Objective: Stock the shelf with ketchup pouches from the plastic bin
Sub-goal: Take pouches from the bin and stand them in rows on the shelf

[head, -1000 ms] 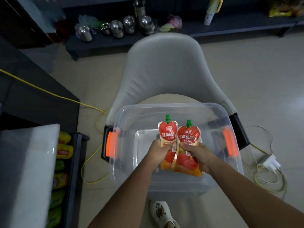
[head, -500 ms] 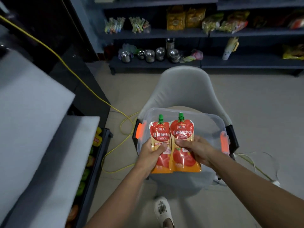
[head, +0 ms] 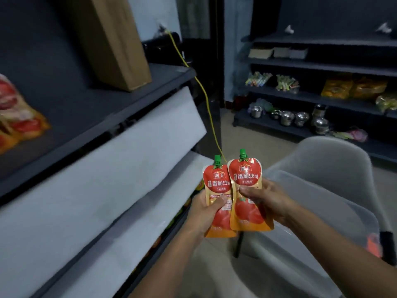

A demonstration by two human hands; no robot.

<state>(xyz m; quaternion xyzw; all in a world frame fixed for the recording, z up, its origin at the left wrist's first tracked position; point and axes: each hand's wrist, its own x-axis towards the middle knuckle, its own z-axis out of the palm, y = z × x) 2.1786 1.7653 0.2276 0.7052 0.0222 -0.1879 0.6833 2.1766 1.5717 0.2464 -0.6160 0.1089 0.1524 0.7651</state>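
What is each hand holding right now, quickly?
Left hand: grips the left ketchup pouch.
Right hand: grips the right ketchup pouch.

Middle of the frame: left hand [head: 205,215] grips the left pouch [head: 217,183], right hand [head: 268,201] grips the right pouch [head: 246,175]. Both are upright, caps up, with the right overlapping the left. Upper left there's a dark shelf [head: 86,108] with a box [head: 113,39], and blurry shelf pouches [head: 15,117] at the left edge. Bin [head: 333,211] is lower right.
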